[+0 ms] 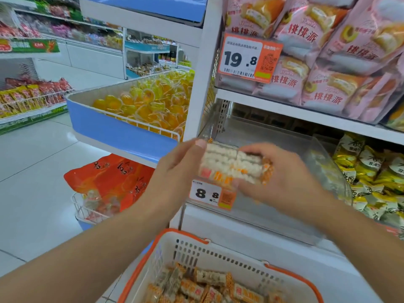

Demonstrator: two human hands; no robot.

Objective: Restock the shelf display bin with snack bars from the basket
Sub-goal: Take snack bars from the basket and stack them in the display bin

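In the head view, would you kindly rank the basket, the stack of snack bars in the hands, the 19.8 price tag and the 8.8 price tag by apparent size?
1. basket, though it is nearest the camera.
2. stack of snack bars, held by the left hand and right hand.
3. 19.8 price tag.
4. 8.8 price tag.
Items 2 and 3 look close.

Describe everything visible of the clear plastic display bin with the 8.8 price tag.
The clear plastic display bin sits on the white shelf, open-topped, with see-through walls and a curved front. A white-and-orange 8.8 price tag is on its front. It looks empty. Both hands hold a stack of snack bars before it.
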